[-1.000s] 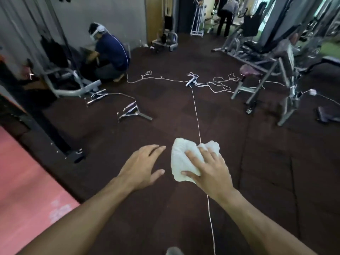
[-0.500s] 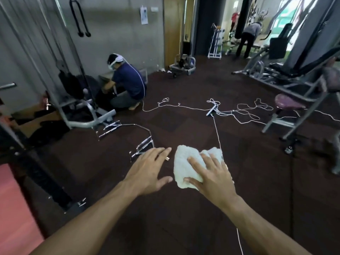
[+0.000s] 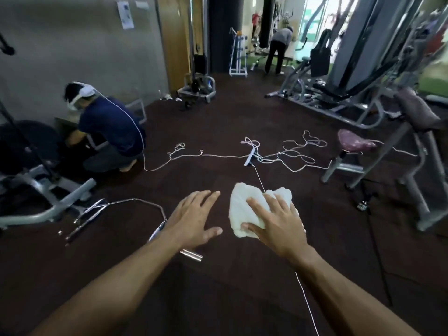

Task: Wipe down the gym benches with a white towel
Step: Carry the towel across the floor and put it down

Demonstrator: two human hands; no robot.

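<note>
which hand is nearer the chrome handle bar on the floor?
Left. In this view the left hand overlaps the chrome handle bar, covering part of it. The right hand is off to its right, holding the white towel.

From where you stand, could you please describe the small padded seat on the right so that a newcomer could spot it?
Start at the tangle of white cable on the dark floor and look right. There a small rounded maroon padded seat stands on a grey metal frame. Its round shape sets it apart from the long pad above it.
</note>
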